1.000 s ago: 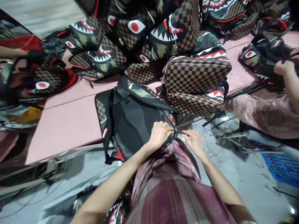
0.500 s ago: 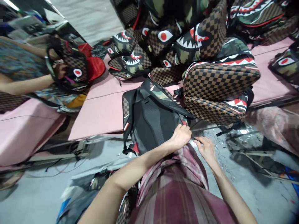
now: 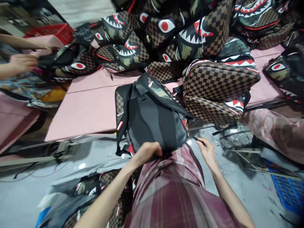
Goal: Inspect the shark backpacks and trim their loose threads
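A backpack [image 3: 152, 117] lies with its black padded back and straps facing up, partly on the pink table edge and against my lap. My left hand [image 3: 148, 150] is at the bag's near lower edge, its fingers curled round that edge. My right hand [image 3: 206, 148] is off the bag to the right, pinching a small dark pointed tool [image 3: 199, 141]; what kind it is I cannot make out. Checkered backpacks [image 3: 218, 82] with shark teeth lie stacked right beside the bag.
More bags with eyes and teeth [image 3: 166, 28] are piled at the back of the pink table [image 3: 87, 107]. At the left, another person's hand [image 3: 23, 62] handles a bag. Several bags [image 3: 90, 190] lie low at the left; a blue crate [image 3: 287, 190] stands on the floor at right.
My left hand has moved left along the bag's near edge, away from its right corner. My right hand stays apart from the bag. The other person's bag has shifted and turned.
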`<state>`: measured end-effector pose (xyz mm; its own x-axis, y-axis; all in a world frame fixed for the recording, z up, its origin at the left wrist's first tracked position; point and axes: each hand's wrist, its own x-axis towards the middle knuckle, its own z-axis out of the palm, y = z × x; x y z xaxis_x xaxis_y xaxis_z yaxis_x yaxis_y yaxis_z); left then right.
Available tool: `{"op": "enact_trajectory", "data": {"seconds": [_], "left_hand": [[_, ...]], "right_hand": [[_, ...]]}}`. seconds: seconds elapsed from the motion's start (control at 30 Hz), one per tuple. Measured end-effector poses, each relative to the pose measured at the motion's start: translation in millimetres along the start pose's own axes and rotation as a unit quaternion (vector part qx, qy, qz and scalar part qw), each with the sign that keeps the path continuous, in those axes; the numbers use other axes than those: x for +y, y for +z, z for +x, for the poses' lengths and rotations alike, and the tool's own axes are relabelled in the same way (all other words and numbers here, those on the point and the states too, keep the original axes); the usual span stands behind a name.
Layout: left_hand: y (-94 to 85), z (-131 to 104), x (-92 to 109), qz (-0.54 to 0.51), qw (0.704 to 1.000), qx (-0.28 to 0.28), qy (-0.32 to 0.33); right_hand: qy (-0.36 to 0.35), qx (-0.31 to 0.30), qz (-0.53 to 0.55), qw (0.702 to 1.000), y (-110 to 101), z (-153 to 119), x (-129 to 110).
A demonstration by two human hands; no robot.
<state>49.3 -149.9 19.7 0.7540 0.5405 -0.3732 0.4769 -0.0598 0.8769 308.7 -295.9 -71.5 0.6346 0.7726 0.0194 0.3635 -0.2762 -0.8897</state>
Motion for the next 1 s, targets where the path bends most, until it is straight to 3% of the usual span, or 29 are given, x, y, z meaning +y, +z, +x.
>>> {"op": "enact_trajectory", "data": {"seconds": [0.03, 0.1, 0.13, 0.2, 0.27, 0.33, 0.43, 0.5, 0.6, 0.67, 0.73, 0.8, 0.9, 1.0], "left_hand": [[-11.1, -9.0, -16.1, -0.021, 0.989, 0.131, -0.063], [-25.1, -26.0, -44.3, -0.103, 0.939, 0.286, -0.16], [-27.6, -33.7, -54.6, -0.157, 0.909, 0.336, -0.188], [-24.8, -44.9, -65.1, -0.27, 0.856, 0.388, -0.209], [-16.5, -46.0, -63.5, -0.369, 0.813, 0.401, -0.206], [-10.7, -34.6, -55.8, -0.44, 0.776, 0.415, -0.18], [-14.3, -10.4, -47.3, -0.48, 0.721, 0.484, -0.122], [-15.9, -6.7, -47.8, -0.516, 0.711, 0.467, -0.105], [-0.7, -26.0, -56.1, -0.531, 0.756, 0.371, -0.094], [13.5, -43.3, -63.3, -0.522, 0.792, 0.285, -0.138], [19.4, -52.9, -68.5, -0.512, 0.8, 0.236, -0.203], [14.0, -51.6, -70.4, -0.507, 0.797, 0.254, -0.209], [-4.0, -40.2, -70.1, -0.522, 0.781, 0.327, -0.098], [-13.6, -36.0, -72.9, -0.576, 0.758, 0.304, -0.048]], "right_hand": [[-0.023, -0.009, -0.025, 0.999, 1.3, -1.6, -3.9], [-0.057, -0.014, -0.057, 0.997, 4.0, -3.4, -9.9], [-0.064, -0.018, -0.061, 0.996, 4.8, -3.5, -11.2], [-0.047, -0.029, -0.032, 0.998, 5.0, -2.4, -9.6], [0.005, -0.026, 0.033, 0.999, 5.4, 1.0, -3.7], [0.061, 0.002, 0.109, 0.992, 10.6, 8.0, 2.9], [0.119, 0.011, 0.22, 0.968, 31.8, 21.9, 5.1], [0.148, -0.004, 0.278, 0.949, 48.0, 27.6, 1.0], [0.163, 0.012, 0.307, 0.938, 58.3, 29.4, -4.0], [0.16, 0.026, 0.301, 0.94, 54.9, 29.5, -3.4], [0.159, 0.025, 0.286, 0.945, 49.2, 30.6, -1.8], [0.149, 0.015, 0.265, 0.952, 46.7, 32.2, -2.0], [0.124, 0.0, 0.234, 0.964, 52.0, 33.8, -6.1], [0.118, -0.009, 0.214, 0.97, 58.3, 34.2, -9.2]]}}
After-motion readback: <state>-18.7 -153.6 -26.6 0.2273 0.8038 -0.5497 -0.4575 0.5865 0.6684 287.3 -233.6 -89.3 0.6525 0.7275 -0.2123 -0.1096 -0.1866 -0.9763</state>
